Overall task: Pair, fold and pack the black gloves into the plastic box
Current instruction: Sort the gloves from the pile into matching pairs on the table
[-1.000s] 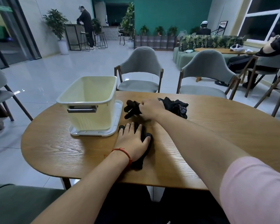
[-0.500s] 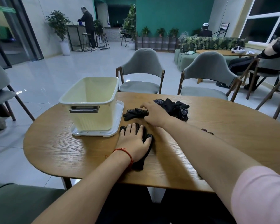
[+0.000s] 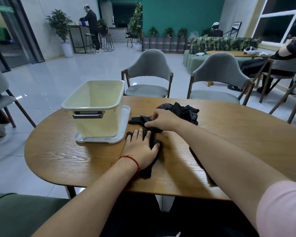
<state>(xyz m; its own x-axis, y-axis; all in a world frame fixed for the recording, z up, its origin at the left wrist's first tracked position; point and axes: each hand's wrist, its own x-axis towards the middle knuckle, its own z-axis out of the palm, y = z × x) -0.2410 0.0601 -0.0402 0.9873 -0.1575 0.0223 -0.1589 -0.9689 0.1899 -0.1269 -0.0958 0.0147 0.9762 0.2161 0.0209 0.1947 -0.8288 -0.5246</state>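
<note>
One black glove lies flat on the table, right under the left hand. The fingers are straight and spread, palm pressing down, so I'd guess it's pinned there so it doesn't slide while its partner gets lined up.

The second glove is just past the left fingertips, and the right hand has its thumb and fingers pinched on it. It looks like it's about to go on top of the flat one to make the pair.

The remaining gloves sit in a crumpled pile just beyond the right hand.

The plastic box stands open on its lid just off to the left hand's outer side, close enough to drop the folded pair in. No gloves show inside from here, so packing hasn't started, I reckon.
</note>
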